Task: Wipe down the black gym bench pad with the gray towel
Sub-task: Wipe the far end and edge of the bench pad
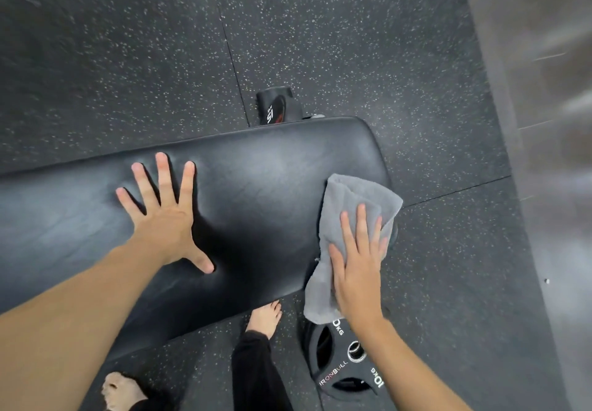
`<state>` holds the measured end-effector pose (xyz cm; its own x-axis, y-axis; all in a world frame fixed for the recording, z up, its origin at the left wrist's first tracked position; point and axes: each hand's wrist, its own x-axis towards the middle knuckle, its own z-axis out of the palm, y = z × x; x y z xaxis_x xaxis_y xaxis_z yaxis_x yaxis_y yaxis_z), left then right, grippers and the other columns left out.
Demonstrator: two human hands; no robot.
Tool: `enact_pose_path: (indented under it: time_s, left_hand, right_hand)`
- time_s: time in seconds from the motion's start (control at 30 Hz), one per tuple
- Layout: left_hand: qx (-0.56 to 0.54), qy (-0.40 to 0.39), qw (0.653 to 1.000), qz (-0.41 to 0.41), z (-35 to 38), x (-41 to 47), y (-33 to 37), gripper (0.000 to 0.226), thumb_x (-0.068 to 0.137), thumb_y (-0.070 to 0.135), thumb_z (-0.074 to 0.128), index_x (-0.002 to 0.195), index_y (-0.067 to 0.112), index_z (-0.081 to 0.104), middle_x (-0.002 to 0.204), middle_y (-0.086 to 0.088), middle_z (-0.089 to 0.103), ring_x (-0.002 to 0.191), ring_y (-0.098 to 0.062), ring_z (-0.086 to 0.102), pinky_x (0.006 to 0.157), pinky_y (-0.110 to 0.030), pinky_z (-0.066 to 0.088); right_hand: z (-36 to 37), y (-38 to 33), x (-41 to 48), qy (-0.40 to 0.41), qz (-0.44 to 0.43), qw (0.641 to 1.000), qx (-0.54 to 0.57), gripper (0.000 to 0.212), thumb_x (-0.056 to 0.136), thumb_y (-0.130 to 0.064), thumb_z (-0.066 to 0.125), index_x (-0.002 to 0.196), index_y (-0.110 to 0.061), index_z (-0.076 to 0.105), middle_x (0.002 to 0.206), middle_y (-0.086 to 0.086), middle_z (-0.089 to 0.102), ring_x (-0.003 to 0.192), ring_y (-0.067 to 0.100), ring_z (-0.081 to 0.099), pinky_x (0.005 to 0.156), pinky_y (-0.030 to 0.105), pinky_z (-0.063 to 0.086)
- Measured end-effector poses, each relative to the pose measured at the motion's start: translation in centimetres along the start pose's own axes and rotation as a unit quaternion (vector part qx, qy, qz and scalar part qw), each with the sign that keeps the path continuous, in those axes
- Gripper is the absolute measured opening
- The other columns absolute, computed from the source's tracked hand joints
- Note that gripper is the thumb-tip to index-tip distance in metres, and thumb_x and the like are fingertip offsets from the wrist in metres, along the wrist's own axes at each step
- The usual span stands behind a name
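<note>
The black gym bench pad (pixel 262 186) runs from the left edge to a rounded end at the right of centre. My left hand (pixel 166 218) lies flat on the pad with its fingers spread, holding nothing. The gray towel (pixel 352 205) is bunched at the pad's right end and hangs over its near corner. My right hand (pixel 358 266) presses down on the towel with the fingers laid over it.
A black 10 kg weight plate (pixel 346 362) lies on the speckled rubber floor (pixel 352 42) below the towel. Another black weight (pixel 277 104) sits behind the pad's far edge. My bare feet (pixel 266 314) stand close under the near side. A grey wall (pixel 551 122) rises at the right.
</note>
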<state>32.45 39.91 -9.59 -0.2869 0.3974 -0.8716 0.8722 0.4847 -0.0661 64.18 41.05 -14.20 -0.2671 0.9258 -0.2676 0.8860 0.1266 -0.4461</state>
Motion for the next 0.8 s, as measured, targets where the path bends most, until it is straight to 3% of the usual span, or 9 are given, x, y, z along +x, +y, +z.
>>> enact_pose_path:
  time_s: [0.2,0.3,0.4,0.5,0.53,0.6,0.67,0.73,0.8]
  left_hand:
    - [-0.025,0.028,0.999,0.025,0.3,0.3,-0.5,0.183,0.033,0.071,0.09,0.122,0.026,-0.063,0.128,-0.017,-0.069,0.128,-0.053,-0.051,0.108,-0.075,-0.013]
    - [-0.03,0.039,0.998,0.039,0.9,0.6,-0.9,0.183,0.033,0.071,0.09,0.128,0.026,-0.059,0.13,-0.017,-0.068,0.126,-0.053,-0.052,0.106,-0.075,-0.016]
    - [-0.03,0.07,0.995,0.059,1.3,0.8,-1.2,0.183,0.032,0.07,0.09,0.134,0.027,-0.055,0.135,-0.016,-0.065,0.129,-0.052,-0.051,0.105,-0.075,-0.019]
    - [-0.031,0.105,0.99,0.092,2.1,1.0,-2.0,0.177,0.033,0.077,0.084,0.142,0.029,-0.047,0.144,-0.014,-0.058,0.134,-0.05,-0.047,0.106,-0.073,-0.019]
    - [-0.029,0.136,0.984,0.109,2.7,0.9,-2.7,0.169,0.038,0.082,0.078,0.148,0.03,-0.039,0.151,-0.012,-0.052,0.139,-0.047,-0.043,0.108,-0.073,-0.017]
    - [-0.05,0.252,0.954,0.155,4.1,0.7,-5.5,0.133,0.061,0.082,0.065,0.162,0.029,-0.003,0.167,-0.009,-0.022,0.153,-0.039,-0.02,0.119,-0.072,0.0]
    - [-0.087,0.386,0.905,0.155,5.2,0.8,-10.0,0.085,0.086,0.064,0.056,0.156,0.02,0.036,0.169,-0.011,0.012,0.155,-0.036,0.01,0.121,-0.064,0.016]
    - [-0.114,0.452,0.88,0.085,6.2,1.4,-15.6,0.064,0.097,0.048,0.043,0.148,0.011,0.048,0.164,-0.016,0.027,0.15,-0.04,0.024,0.118,-0.062,0.023]
    - [-0.112,0.444,0.888,0.042,7.4,2.0,-19.2,0.062,0.102,0.042,0.03,0.153,0.009,0.04,0.164,-0.018,0.025,0.15,-0.042,0.022,0.117,-0.064,0.023]
  right_hand:
    - [0.5,-6.0,9.2,-0.022,-0.075,0.995,-0.062,0.055,0.109,-0.045,0.03,0.162,-0.032,0.025,0.173,-0.008,0.007,0.16,0.027,-0.005,0.126,0.053,-0.002]
    - [1.2,-11.3,16.8,-0.053,-0.134,0.986,-0.084,0.049,0.11,-0.042,0.034,0.156,-0.029,0.039,0.168,-0.005,0.029,0.158,0.028,0.013,0.126,0.054,0.0]
    - [2.7,-15.3,19.7,-0.037,-0.144,0.981,-0.125,0.036,0.108,-0.04,0.034,0.11,-0.02,0.063,0.12,0.001,0.067,0.12,0.03,0.055,0.111,0.049,0.03]
    - [3.2,-15.4,19.5,0.024,-0.13,0.983,-0.125,0.033,0.107,-0.039,0.034,0.082,-0.02,0.045,0.088,0.002,0.063,0.09,0.031,0.055,0.09,0.043,0.034]
    - [3.2,-15.2,19.4,0.033,-0.136,0.983,-0.123,0.034,0.106,-0.04,0.034,0.08,-0.021,0.043,0.084,0.002,0.061,0.087,0.031,0.055,0.088,0.043,0.035]
    - [3.2,-15.0,19.4,0.039,-0.138,0.982,-0.121,0.033,0.106,-0.041,0.035,0.082,-0.021,0.045,0.083,0.003,0.062,0.086,0.032,0.056,0.087,0.044,0.037]
    - [3.5,-15.1,19.5,0.041,-0.135,0.984,-0.108,0.031,0.105,-0.04,0.038,0.09,-0.018,0.053,0.086,0.004,0.065,0.09,0.033,0.057,0.087,0.046,0.037]
    - [3.6,-15.6,19.5,0.045,-0.14,0.983,-0.106,0.03,0.104,-0.039,0.038,0.098,-0.017,0.057,0.088,0.006,0.067,0.092,0.035,0.058,0.086,0.047,0.037]
    - [3.6,-15.6,19.5,0.048,-0.145,0.979,-0.132,0.03,0.104,-0.037,0.037,0.095,-0.016,0.056,0.086,0.008,0.067,0.089,0.037,0.059,0.084,0.048,0.037]
